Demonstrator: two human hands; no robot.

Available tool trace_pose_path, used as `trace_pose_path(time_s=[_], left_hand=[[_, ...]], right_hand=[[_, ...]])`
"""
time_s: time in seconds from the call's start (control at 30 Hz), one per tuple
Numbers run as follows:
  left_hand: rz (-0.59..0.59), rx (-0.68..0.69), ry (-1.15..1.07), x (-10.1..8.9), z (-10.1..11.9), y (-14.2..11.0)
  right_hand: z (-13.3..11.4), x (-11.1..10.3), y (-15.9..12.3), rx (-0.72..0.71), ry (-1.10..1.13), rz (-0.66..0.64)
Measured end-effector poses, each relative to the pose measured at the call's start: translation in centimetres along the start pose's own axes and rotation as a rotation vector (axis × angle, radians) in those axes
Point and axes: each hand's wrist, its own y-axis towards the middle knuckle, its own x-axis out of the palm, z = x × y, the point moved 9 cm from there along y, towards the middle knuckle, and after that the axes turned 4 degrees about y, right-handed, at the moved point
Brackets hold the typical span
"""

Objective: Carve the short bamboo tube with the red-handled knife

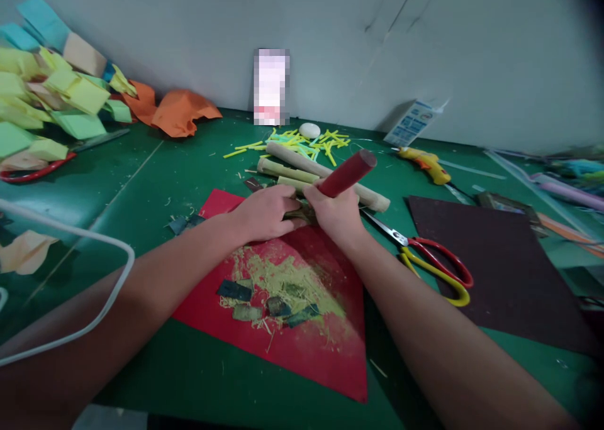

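Observation:
My right hand (335,211) is wrapped round a tool with a thick red handle (349,173), which slants up to the right; the tool's working end is hidden. Close beside it, my left hand (267,213) has its fingers curled on a brownish-green piece (302,215), mostly hidden between the hands. Both hands are over the far part of a red sheet (330,370). Yellowish shavings (283,270) and several dark green flat pieces (233,290) lie on the sheet. Just beyond the hands are bamboo-like sticks (287,170) and a longer pale stick (306,161).
Scissors (436,263) with red and yellow handles lie right, partly on a dark brown sheet (495,254). Behind are yellow strips (325,142), a yellow glue gun (427,165) and a phone-like lit screen (271,87). Folded papers (70,90) and a white cable (127,260) are left.

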Motion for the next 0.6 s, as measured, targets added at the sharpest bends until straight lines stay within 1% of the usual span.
trace_pose_path(time_s=[0.13, 0.17, 0.3, 0.43, 0.6], left_hand=[[-0.032, 0.032, -0.015, 0.23, 0.23, 0.07], [-0.038, 0.034, -0.005, 0.24, 0.28, 0.09], [-0.028, 0.021, 0.013, 0.03, 0.26, 0.14], [-0.008, 0.012, -0.009, -0.1, 0.17, 0.11], [-0.005, 0.017, -0.039, 0.06, 0.07, 0.02]], right_hand=[[0.17, 0.38, -0.17, 0.076, 0.037, -0.064], [0.15, 0.31, -0.17, 0.082, 0.06, -0.062], [0.02, -0.55, -0.02, 0.051, 0.122, 0.025], [0.12, -0.23, 0.14, 0.013, 0.094, 0.008], [0.58, 0.05, 0.14, 0.033, 0.01, 0.002]])
